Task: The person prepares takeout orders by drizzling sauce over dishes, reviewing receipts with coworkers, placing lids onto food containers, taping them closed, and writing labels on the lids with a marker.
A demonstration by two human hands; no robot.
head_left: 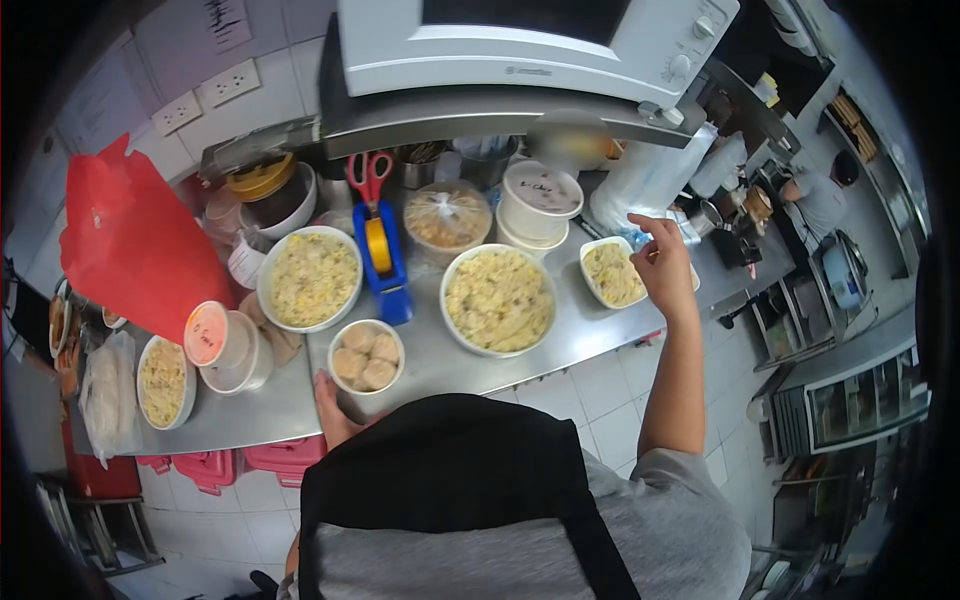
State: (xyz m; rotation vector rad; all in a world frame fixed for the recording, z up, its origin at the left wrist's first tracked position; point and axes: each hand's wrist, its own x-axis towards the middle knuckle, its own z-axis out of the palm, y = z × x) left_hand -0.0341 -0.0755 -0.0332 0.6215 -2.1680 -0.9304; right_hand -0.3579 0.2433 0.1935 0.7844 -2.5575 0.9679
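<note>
My right hand (657,255) is raised over the right edge of a small white tub (612,273) of yellowish food, its thumb and forefinger close together; whether anything is between them is too small to tell. My left hand (332,405) is at the counter's front edge, beside a round tub (366,357) of pale round pieces, with its fingers partly hidden. Two large white bowls of the yellowish mix, one at the centre (498,300) and one at the left (310,279), stand on the steel counter (450,375).
A blue tape dispenser (385,262) with red scissors (370,177) stands between the bowls. Lidded tubs (541,196) are behind. A red bag (135,240) is at left. A microwave (500,50) sits on the shelf above. Another person (822,195) is at far right.
</note>
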